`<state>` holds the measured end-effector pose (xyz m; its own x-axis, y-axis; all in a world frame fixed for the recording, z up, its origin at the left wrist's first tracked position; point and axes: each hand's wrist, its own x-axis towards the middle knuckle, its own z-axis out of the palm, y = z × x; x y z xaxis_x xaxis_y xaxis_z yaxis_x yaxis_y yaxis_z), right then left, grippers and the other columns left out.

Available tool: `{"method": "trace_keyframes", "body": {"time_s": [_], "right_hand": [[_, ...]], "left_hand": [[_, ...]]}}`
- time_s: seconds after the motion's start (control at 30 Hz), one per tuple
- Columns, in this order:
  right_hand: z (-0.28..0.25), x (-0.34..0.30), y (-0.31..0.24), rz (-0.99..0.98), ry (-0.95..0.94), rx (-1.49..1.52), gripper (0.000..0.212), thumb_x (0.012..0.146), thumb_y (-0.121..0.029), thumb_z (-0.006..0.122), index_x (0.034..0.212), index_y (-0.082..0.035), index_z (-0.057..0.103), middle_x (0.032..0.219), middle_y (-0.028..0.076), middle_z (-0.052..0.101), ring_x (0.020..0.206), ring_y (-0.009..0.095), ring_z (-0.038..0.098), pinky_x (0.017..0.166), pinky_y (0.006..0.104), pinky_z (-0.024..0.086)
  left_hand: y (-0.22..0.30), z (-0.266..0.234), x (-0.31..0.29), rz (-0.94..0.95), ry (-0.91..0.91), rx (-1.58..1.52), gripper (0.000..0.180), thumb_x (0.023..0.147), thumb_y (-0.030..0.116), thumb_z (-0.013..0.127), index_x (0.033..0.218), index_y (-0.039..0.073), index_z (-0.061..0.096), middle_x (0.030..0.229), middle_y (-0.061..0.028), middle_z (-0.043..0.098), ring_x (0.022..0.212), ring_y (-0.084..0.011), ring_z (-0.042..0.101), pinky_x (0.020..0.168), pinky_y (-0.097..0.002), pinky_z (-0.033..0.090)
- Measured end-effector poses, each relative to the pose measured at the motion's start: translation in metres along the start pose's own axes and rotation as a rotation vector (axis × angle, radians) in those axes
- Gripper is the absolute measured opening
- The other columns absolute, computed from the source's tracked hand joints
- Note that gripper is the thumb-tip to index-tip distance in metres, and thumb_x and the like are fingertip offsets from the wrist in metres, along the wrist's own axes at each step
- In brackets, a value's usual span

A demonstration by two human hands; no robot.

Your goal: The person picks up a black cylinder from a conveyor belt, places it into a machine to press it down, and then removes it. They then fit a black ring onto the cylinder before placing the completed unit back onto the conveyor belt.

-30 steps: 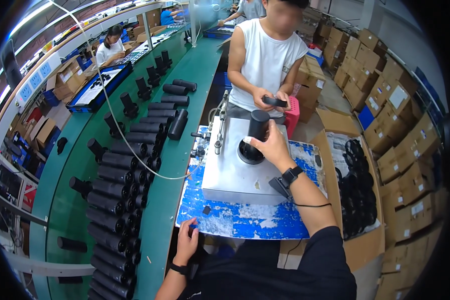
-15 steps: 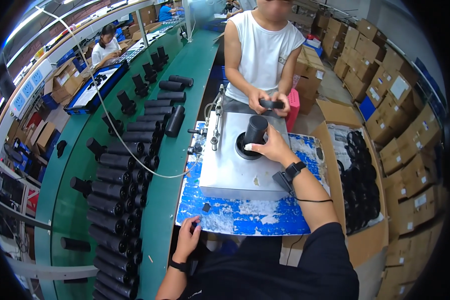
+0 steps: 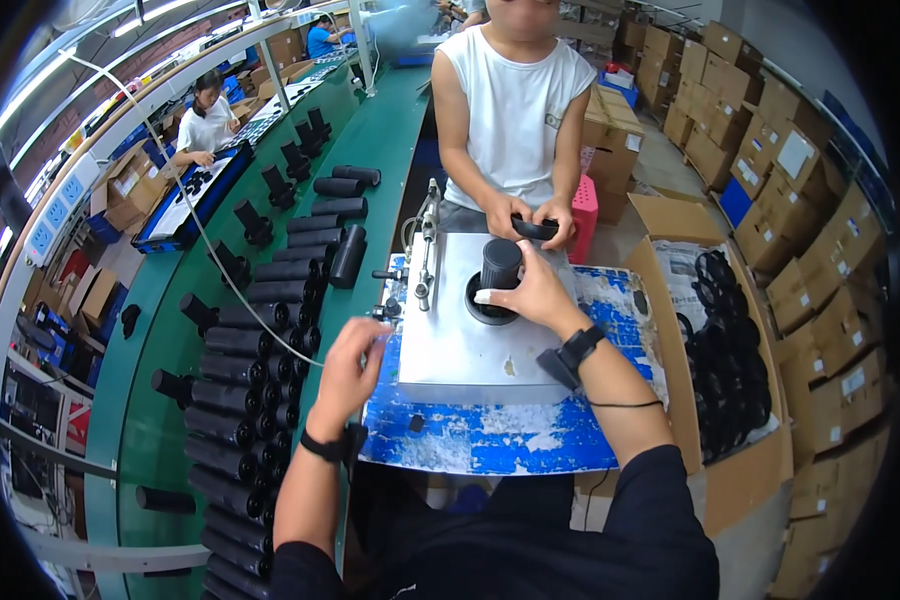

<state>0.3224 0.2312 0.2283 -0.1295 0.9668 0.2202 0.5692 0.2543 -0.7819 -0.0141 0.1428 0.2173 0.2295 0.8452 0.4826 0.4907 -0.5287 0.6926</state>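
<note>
A green bench (image 3: 395, 130) runs left of the metal box (image 3: 450, 350); a blue board (image 3: 540, 440) leaves room past the box's near edge. Left of the box hovers the left hand (image 3: 348, 365), thumb and fingers apart. The right hand (image 3: 542, 292) clamps its fingers on the black cylinder (image 3: 501, 258) in the box's ring (image 3: 492, 318).

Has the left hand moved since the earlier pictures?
Yes. The left hand moved forward, from the near-left corner of the blue board toward the fittings.
</note>
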Motion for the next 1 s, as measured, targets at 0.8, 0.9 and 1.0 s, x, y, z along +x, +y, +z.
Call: {"method": "trace_keyframes", "body": {"time_s": [0.8, 0.9, 1.0], "right_hand": [[0.004, 0.004, -0.003, -0.242, 0.233, -0.383, 0.078, 0.074, -0.036, 0.096, 0.131, 0.004, 0.062, 0.117, 0.016, 0.069, 0.110, 0.029, 0.067, 0.099, 0.0408, 0.054], [-0.028, 0.022, -0.074, -0.430, 0.337, 0.267, 0.058, 0.091, -0.028, 0.081, 0.138, 0.002, 0.062, 0.124, 0.011, 0.069, 0.110, 0.025, 0.070, 0.101, 0.0392, 0.057], [0.010, -0.005, -0.211, -0.648, 0.104, 0.542, 0.079, 0.089, -0.027, 0.086, 0.152, 0.001, 0.047, 0.125, 0.017, 0.069, 0.107, 0.026, 0.071, 0.095, 0.0358, 0.060]], "left_hand": [[-0.029, 0.004, 0.019, -0.168, 0.332, -0.031, 0.051, 0.104, 0.020, 0.068, 0.149, 0.000, 0.054, 0.133, -0.0254, 0.067, 0.121, -0.0413, 0.066, 0.100, -0.0432, 0.054], [0.089, -0.058, -0.092, -0.042, 0.203, -0.043, 0.029, 0.099, 0.008, 0.067, 0.126, -0.002, 0.069, 0.127, -0.0191, 0.070, 0.117, -0.0340, 0.068, 0.097, -0.0405, 0.055], [0.123, -0.118, -0.181, -0.246, 0.255, 0.119, 0.022, 0.099, 0.009, 0.068, 0.119, 0.001, 0.073, 0.128, -0.0202, 0.068, 0.111, -0.0360, 0.069, 0.091, -0.0419, 0.057]]}}
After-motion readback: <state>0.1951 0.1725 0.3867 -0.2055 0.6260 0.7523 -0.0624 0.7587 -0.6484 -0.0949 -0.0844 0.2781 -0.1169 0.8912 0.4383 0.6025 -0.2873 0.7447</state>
